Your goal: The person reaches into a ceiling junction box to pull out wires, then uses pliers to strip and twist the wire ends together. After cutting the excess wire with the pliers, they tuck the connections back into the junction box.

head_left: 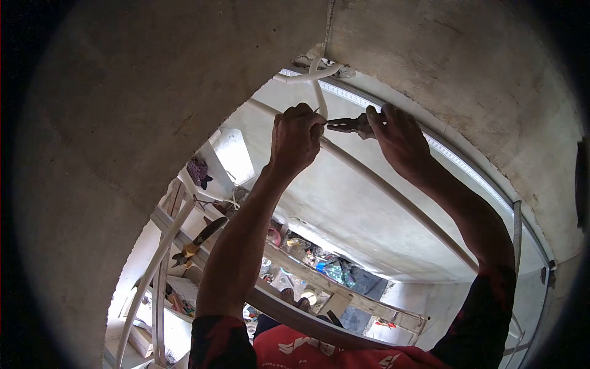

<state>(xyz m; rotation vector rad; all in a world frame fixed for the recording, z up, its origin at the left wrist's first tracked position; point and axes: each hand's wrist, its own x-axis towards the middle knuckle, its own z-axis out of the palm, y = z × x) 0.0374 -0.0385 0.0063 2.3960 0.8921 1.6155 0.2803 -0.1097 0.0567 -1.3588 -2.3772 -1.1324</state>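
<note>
My right hand (pixel 399 138) is wrapped round the handles of a pair of pliers (pixel 350 126). The pliers point left, and their jaws reach the fingertips of my left hand (pixel 296 138). My left hand is closed in a pinch on something small and thin at the tip of the jaws, too small to name. A white conduit (pixel 319 95) comes down from the opening above and passes behind my left fingers. Another long pipe (pixel 399 200) runs diagonally below both hands.
A metal rail (pixel 464 160) curves along the right wall. At lower left, a second tool with yellow-and-black handles (pixel 200 241) rests at a metal frame (pixel 161 289). Far below are wooden planks (pixel 344 295) and scattered items on the floor. Rough concrete (pixel 153 80) surrounds the opening.
</note>
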